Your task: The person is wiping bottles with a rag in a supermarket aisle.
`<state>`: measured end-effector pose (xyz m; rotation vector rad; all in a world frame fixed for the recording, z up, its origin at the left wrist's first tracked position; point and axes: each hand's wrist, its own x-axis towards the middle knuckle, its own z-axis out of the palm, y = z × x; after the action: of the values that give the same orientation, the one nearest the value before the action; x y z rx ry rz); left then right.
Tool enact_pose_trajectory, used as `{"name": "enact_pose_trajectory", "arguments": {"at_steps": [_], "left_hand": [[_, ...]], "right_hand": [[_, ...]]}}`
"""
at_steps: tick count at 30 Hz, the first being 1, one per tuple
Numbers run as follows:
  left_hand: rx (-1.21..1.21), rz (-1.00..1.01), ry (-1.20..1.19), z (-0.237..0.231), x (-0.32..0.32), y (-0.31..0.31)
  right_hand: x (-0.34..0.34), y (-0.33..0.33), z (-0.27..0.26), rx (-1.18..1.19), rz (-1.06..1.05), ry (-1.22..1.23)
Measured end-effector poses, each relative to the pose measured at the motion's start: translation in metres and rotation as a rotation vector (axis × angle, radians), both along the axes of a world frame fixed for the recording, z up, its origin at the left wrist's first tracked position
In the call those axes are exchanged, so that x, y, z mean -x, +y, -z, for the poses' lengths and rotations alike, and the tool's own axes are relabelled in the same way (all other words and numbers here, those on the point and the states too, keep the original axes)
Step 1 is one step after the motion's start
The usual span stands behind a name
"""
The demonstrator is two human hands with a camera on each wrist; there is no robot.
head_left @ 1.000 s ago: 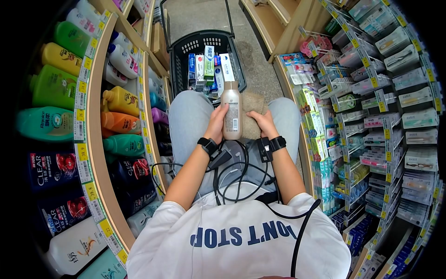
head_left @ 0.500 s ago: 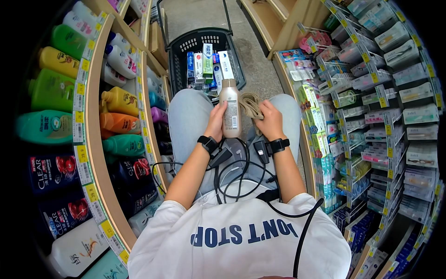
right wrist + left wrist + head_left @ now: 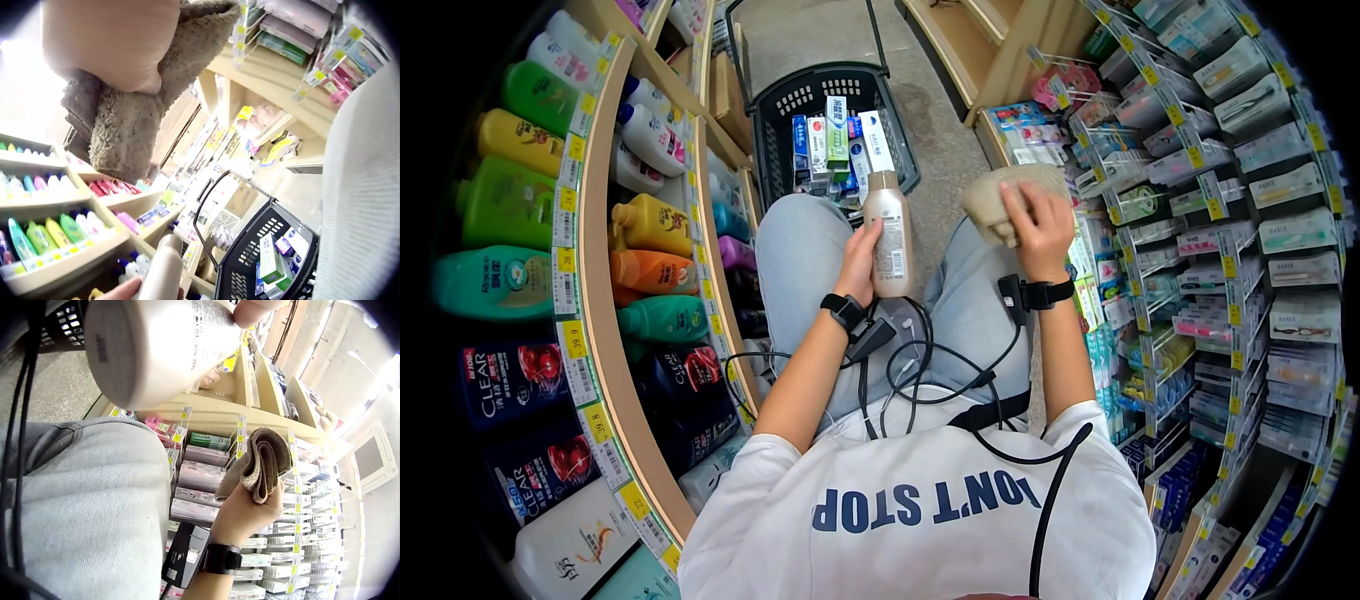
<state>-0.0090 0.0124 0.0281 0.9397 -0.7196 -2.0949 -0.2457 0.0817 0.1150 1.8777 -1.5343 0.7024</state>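
In the head view my left hand (image 3: 858,265) grips a pale beige bottle (image 3: 892,240) with a brown-grey cap, upright above the lap, its printed label facing up. The bottle's smooth base (image 3: 112,356) looms large in the left wrist view. My right hand (image 3: 1043,232) holds a folded, fuzzy tan cloth (image 3: 990,205) out to the right, past the knee. Its layered folds (image 3: 269,462) show in the left wrist view. From the right wrist, the cloth's shaggy pile (image 3: 128,125) hangs below the hand, whose fingers are partly hidden there.
Ahead of the knees stands a dark shopping basket (image 3: 775,160) with toothpaste-like boxes (image 3: 837,140). Shelves of shampoo bottles (image 3: 510,195) line the left, and racks of packaged toothbrushes (image 3: 1290,230) the right. Black cables (image 3: 920,375) loop over the lap.
My right hand has lifted the cloth off the lap and carried it to the right, folding or bunching it on the way. The left hand still holds the bottle, which barely moved.
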Motion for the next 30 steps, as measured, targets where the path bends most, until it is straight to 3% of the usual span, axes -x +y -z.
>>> {"name": "enact_pose_trajectory", "arguments": {"at_steps": [4, 7, 14, 17, 21, 25, 28, 30], "left_hand": [[0.002, 0.014, 0.010, 0.002, -0.001, -0.001], [-0.001, 0.001, 0.028, 0.004, 0.000, -0.001], [-0.029, -0.068, 0.035, 0.002, -0.002, -0.001], [-0.027, -0.069, 0.034, 0.000, -0.002, 0.000], [-0.025, -0.055, 0.026, 0.006, -0.003, -0.001], [-0.044, -0.048, -0.004, 0.008, -0.002, -0.001], [-0.053, -0.032, 0.002, 0.009, -0.002, 0.000], [-0.069, -0.006, -0.010, 0.010, -0.003, -0.001]], "right_hand": [[-0.028, 0.003, -0.005, -0.081, -0.244, 0.182], [-0.051, 0.009, -0.001, -0.076, -0.311, 0.162], [-0.086, 0.025, 0.007, -0.170, -0.285, -0.285], [-0.090, 0.021, 0.017, -0.196, -0.252, -0.566], [-0.083, 0.014, 0.040, -0.430, -0.357, -1.245], [-0.084, 0.007, 0.061, -0.394, -0.329, -2.347], [-0.072, 0.006, 0.091, -0.483, -0.356, -2.630], [-0.069, 0.005, 0.095, -0.492, -0.338, -2.595]]}}
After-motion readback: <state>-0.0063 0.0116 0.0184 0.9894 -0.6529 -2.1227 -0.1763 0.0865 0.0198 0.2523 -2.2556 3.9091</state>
